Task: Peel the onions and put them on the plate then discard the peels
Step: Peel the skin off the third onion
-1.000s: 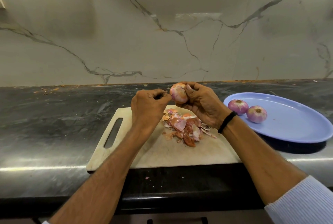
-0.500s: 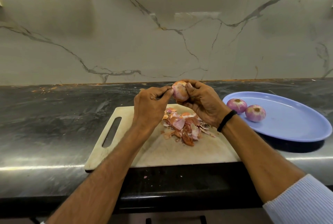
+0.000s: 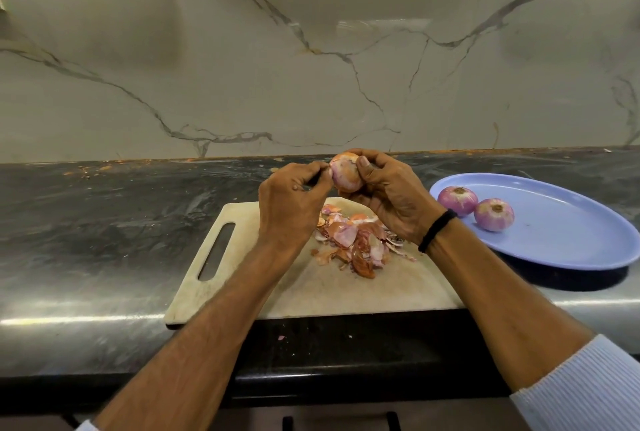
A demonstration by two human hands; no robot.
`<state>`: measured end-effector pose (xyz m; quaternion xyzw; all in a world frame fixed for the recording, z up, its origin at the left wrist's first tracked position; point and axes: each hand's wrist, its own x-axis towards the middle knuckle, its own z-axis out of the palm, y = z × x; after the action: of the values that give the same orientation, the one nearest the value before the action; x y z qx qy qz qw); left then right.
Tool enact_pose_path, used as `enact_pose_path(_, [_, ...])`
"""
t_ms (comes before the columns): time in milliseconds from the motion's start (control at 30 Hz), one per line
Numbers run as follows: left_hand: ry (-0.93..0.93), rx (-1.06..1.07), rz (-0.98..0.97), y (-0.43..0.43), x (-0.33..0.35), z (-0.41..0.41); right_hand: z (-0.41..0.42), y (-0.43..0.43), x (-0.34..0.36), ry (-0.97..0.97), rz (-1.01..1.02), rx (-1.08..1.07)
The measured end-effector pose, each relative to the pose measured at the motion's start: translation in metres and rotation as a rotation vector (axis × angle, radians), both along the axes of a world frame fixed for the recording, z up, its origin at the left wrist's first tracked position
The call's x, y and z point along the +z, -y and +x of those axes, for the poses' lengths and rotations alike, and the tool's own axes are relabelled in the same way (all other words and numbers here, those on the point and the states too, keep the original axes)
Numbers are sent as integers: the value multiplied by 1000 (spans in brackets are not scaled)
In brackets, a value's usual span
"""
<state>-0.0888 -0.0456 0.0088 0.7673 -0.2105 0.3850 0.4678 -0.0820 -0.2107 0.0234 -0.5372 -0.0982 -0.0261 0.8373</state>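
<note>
My right hand (image 3: 388, 198) grips a partly peeled pink onion (image 3: 344, 174) above the far edge of the cutting board (image 3: 301, 285). At the onion's left side, the thumb and fingers of my left hand (image 3: 291, 202) pinch its skin. Below the hands a pile of onion peels (image 3: 353, 243) lies on the board. Two peeled onions (image 3: 457, 200) (image 3: 493, 214) sit side by side on the left part of the blue plate (image 3: 568, 233).
The board has a handle slot (image 3: 216, 252) at its left and overhangs the dark stone counter (image 3: 104, 222) at the front. A marble wall (image 3: 311, 49) rises behind. Small peel scraps (image 3: 281, 337) lie on the dark ledge below the board.
My left hand closed the gap to the onion and now pinches its skin. Both hands and the onion rose slightly.
</note>
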Motion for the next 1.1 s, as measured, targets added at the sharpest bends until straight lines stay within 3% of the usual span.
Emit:
enact_pose_path(300, [-57, 5, 17, -2, 1, 0, -1, -1, -1, -17, -33, 29])
enact_pose_path(533, [-250, -4, -167, -8, 5, 5, -9, -2, 7, 8, 50, 133])
enact_pose_path(767, [-119, 6, -22, -2, 6, 1, -4, -1, 3, -1, -115, -4])
enact_pose_path(1100, [-119, -81, -62, 0, 3, 1, -6, -4, 6, 14, -28, -1])
